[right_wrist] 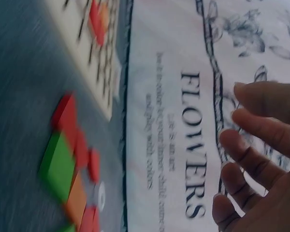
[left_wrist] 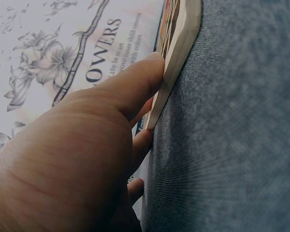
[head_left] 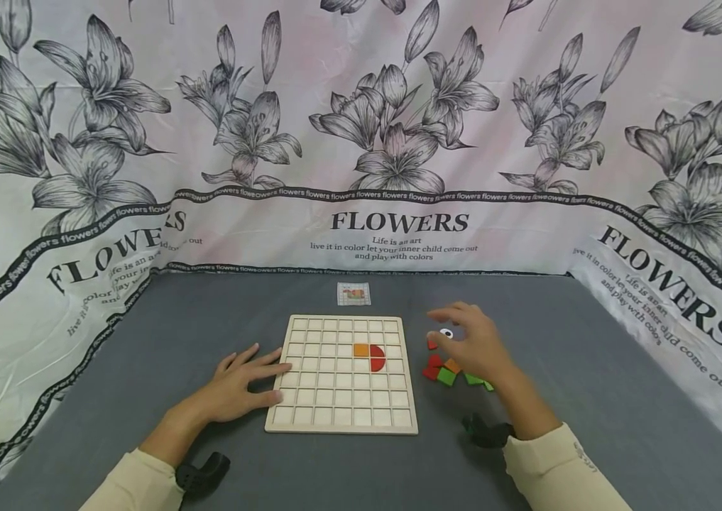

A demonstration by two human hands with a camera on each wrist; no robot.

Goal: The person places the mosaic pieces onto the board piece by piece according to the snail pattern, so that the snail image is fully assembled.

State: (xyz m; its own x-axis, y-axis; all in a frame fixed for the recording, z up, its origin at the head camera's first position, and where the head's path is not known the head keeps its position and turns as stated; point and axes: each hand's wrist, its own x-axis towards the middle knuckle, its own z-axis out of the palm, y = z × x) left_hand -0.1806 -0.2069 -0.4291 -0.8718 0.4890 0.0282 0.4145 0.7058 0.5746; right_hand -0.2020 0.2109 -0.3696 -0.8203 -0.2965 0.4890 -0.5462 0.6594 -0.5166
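Note:
A pale wooden grid board (head_left: 343,429) lies flat in the middle of the head view. Within its cells sit an orange square tile (head_left: 361,350) and two red rounded tiles (head_left: 378,365). My left hand (head_left: 239,387) rests beside the board, fingers spread. In the left wrist view its thumb touches the board's edge (left_wrist: 178,63). To the right, my right hand (head_left: 474,348) hovers over loose tiles with loosely bent fingers, holding nothing. Among those are a green tile (right_wrist: 58,166), red tiles (right_wrist: 65,113), an orange tile (right_wrist: 75,200) and a white eye-patterned piece (head_left: 446,333), partly hidden by the hand.
A small printed card (head_left: 353,294) with a coloured grid picture lies behind the board. The grey tabletop (head_left: 220,312) is bordered at the back and sides by a flower-printed cloth (head_left: 392,241).

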